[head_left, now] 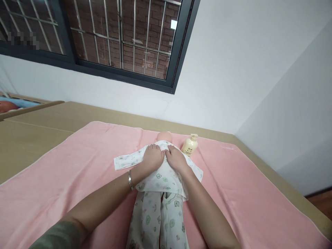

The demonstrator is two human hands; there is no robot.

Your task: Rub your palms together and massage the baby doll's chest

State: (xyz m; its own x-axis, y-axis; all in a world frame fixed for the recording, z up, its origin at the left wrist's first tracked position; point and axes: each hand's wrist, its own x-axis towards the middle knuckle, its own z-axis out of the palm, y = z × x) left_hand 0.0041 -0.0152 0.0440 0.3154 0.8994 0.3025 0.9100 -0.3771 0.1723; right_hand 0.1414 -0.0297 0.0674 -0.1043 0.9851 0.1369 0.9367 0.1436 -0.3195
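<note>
A baby doll [164, 137] lies on its back, and only the bald top of its head shows beyond the clothing. Over its body is a white baby top [163, 178] with small green and grey prints, its sleeves spread to both sides. My left hand [153, 157] is closed on the chest of the top, a silver bangle at the wrist. Close beside it, my right hand [176, 159] is closed on the same cloth, thumbs nearly meeting. Matching baby trousers [159, 221] extend below the hem toward me. Folds beneath my fingers are hidden.
A cream pump bottle [190, 145] stands just right of the doll's head. Under everything lies a pink mat [241, 193] on a wooden tabletop [52, 121]. Behind rise a white wall [220, 69] and a barred window [121, 38].
</note>
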